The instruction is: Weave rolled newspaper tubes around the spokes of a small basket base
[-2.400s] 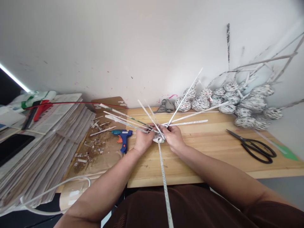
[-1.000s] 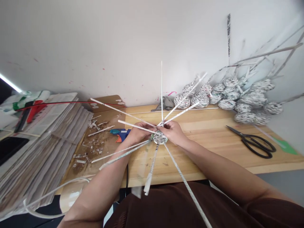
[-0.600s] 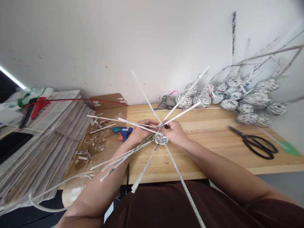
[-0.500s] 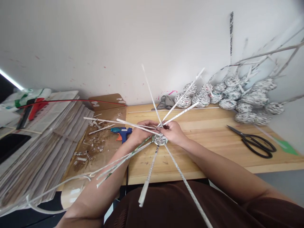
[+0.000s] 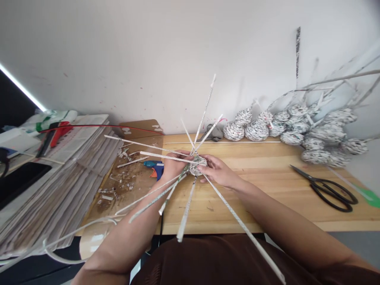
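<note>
Between my hands, above the wooden table, is a small round woven paper piece (image 5: pixel 198 166) with several long paper strips (image 5: pixel 237 223) sticking out in all directions. My left hand (image 5: pixel 175 163) grips its left side, and its fingers are partly hidden behind the strips. My right hand (image 5: pixel 218 171) holds the right side, with the thumb on the front of the weave and the fingers curved behind it. A blue glue gun (image 5: pixel 158 169) lies just left of my left hand, partly covered by it.
Black scissors (image 5: pixel 326 188) lie on the table (image 5: pixel 267 190) at right. Several woven paper shapes (image 5: pixel 257 130) line the wall. Stacked newspapers (image 5: pixel 86 174), a phone (image 5: pixel 25 182) and paper scraps (image 5: pixel 118 188) are at left.
The woven piece has turned, and its upper strips now point more to the left and upright. My right hand has opened around its side, thumb lower. The whole view has shifted slightly.
</note>
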Available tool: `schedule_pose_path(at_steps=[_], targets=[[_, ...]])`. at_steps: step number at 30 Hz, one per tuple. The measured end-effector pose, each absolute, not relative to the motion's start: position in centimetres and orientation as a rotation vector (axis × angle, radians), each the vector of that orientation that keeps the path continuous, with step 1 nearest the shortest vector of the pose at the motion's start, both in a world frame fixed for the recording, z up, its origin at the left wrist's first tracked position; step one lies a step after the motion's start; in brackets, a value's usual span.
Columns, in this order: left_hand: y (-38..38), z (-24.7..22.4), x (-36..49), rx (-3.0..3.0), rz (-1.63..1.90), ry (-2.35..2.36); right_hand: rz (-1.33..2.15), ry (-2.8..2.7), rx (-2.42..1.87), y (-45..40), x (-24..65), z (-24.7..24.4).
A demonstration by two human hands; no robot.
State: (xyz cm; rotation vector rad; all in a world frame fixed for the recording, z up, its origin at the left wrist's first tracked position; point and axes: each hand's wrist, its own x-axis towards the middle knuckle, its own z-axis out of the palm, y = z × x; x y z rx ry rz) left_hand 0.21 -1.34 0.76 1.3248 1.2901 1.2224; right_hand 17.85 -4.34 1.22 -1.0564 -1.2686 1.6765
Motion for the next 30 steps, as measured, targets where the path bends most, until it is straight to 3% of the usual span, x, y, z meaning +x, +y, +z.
schedule_pose_path(at_steps=[10,17,22,30], targets=[[-1.6,0.8,0.3,1.400,1.147,1.276,1.483,-1.650,-0.918,-3.5,18.2,-0.4],[-2.2,0.7,1.2,1.284,1.248,1.301,0.870,-1.739,-1.269,-3.9,18.2,-0.4],[-1.8,0.1,1.4,1.244,1.268,1.279,0.617,-1.816,-1.216,-4.3,18.3,0.2],[-1.5,-0.5,1.3,1.203,1.155,1.262,0.696,-1.712,-1.166,-4.4,18.0,0.7]])
